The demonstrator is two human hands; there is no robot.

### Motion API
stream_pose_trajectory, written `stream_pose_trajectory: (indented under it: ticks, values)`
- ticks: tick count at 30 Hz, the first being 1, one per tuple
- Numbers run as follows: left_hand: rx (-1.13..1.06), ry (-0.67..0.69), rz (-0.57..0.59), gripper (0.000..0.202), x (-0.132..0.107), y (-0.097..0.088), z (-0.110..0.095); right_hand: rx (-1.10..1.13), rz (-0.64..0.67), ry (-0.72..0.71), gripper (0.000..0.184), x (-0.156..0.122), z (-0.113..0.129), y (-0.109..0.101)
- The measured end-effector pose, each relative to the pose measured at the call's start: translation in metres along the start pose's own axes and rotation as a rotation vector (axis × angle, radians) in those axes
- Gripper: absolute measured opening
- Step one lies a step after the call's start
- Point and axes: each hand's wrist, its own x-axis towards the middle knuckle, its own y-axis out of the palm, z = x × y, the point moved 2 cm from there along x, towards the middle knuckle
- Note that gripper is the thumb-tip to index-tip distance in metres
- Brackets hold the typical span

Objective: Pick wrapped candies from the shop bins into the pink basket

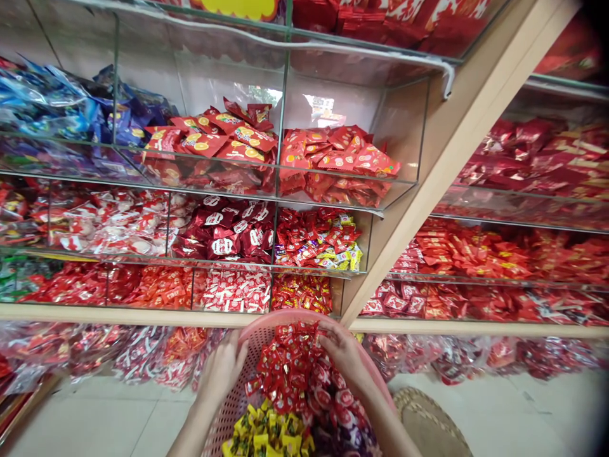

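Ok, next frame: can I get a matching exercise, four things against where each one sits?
Things:
1 left hand
2 yellow sweets
3 blue packets
4 woven straw item

Places:
A upper-left glass shelf
B floor, right of the pink basket
C at the basket's left rim
D in the basket, nearer the person than the red sweets

Pairs: 1-C, 2-D, 3-A, 4-B

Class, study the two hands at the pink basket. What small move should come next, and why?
Probably press both hands inward to gather the red sweets. The left hand and right hand already flank the heap, which stands piled above the basket rim, so loose pieces at its edges might slide off.
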Motion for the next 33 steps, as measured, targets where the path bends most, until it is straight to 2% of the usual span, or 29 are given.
stream_pose_trajectory:
  ticks: [3,9,12,15,19,23,25,28,30,33]
  values:
    - [-0.011,-0.001,-0.004,0.043,0.000,-0.002,-0.001,-0.194,0.110,-0.153,0.025,0.005,0.001,0.013]
    - [-0.036,0.009,-0.005,0.041,-0.001,-0.003,-0.001,-0.471,0.131,-0.319,0.023,0.009,0.006,0.035]
    - [-0.033,0.010,-0.010,0.042,0.000,-0.002,0.000,-0.560,0.165,-0.361,0.026,0.008,0.007,0.038]
    - [-0.022,0.014,-0.021,0.042,0.000,0.000,0.002,-0.637,0.151,-0.429,0.027,0.004,0.019,0.033]
    - [-0.005,0.010,-0.023,0.043,0.001,0.003,0.004,-0.634,0.182,-0.447,0.027,-0.005,0.059,0.026]
    - [0.005,-0.003,-0.004,0.043,0.002,0.003,0.004,-0.643,0.173,-0.536,0.031,-0.010,0.121,0.022]
    - [-0.001,-0.001,0.001,0.044,0.002,0.002,0.003,-0.731,0.096,-0.658,0.032,-0.005,0.154,0.019]
    - [-0.019,0.005,-0.007,0.044,0.002,0.001,0.002,-0.917,-0.099,-0.851,0.032,0.013,0.194,0.013]
    - [-0.033,0.015,-0.017,0.044,0.002,0.001,0.002,-1.127,-0.209,-0.844,0.032,0.029,0.210,0.013]
    - [-0.042,0.018,-0.039,0.044,0.001,0.001,0.003,-1.462,-0.295,-0.676,0.029,0.048,0.218,0.017]
